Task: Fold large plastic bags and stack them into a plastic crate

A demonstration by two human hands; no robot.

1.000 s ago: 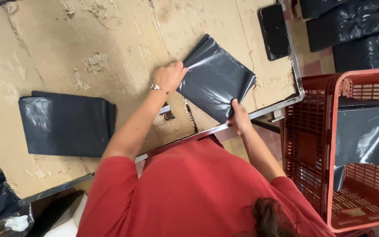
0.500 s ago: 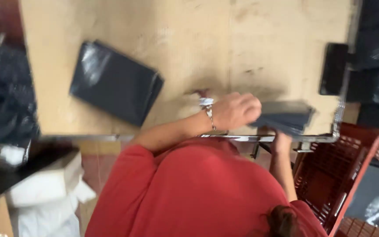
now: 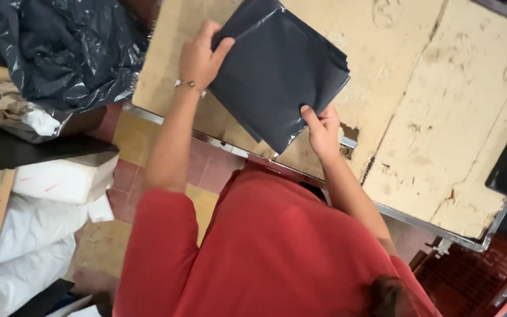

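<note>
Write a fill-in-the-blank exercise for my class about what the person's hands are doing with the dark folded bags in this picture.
1. The stack of folded black plastic bags is held by ____ hands.
2. The left hand, with a bracelet on its wrist, grips the stack's upper ____ corner.
3. The right hand pinches the stack's ____ edge.
4. The person's shirt is ____.

Missing words: two; left; lower; red

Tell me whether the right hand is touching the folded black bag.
Touching. The head view shows the right hand pinching the lower edge of the folded black bag, fingers pressed on the plastic.
</note>
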